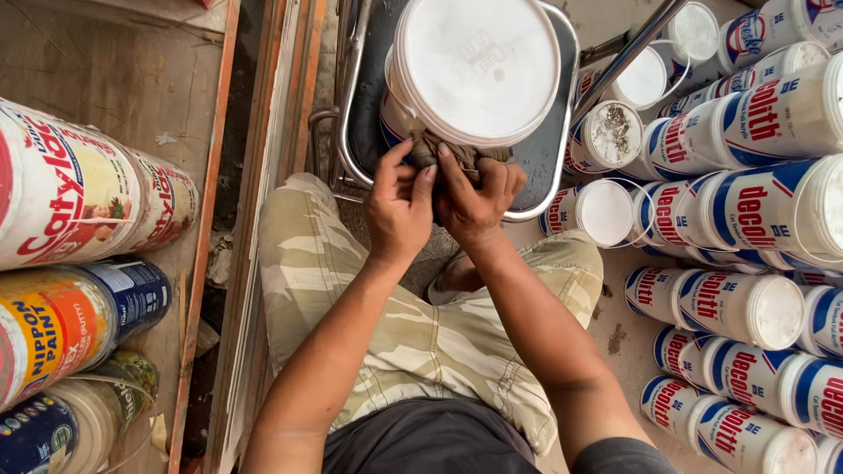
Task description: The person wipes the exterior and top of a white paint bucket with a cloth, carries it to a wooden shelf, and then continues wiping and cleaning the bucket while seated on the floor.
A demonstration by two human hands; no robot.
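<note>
A white plastic bucket with a closed white lid [479, 66] stands on a dark stool seat with a metal rim [544, 154] in front of me. A crumpled brown rag [457, 156] is pressed against the bucket's near side, just under the lid's edge. My left hand [399, 211] pinches the rag from the left. Gripping the same rag from the right is my right hand [479, 202], its knuckles against the left hand. My knees in camouflage trousers [307, 254] sit below the stool.
Several white buckets with blue and red labels [755, 211] are stacked at the right, down to the floor. At the left, large paint cans [79, 197] lie on a wooden shelf [198, 263]. A metal rod [628, 57] slants at the upper right.
</note>
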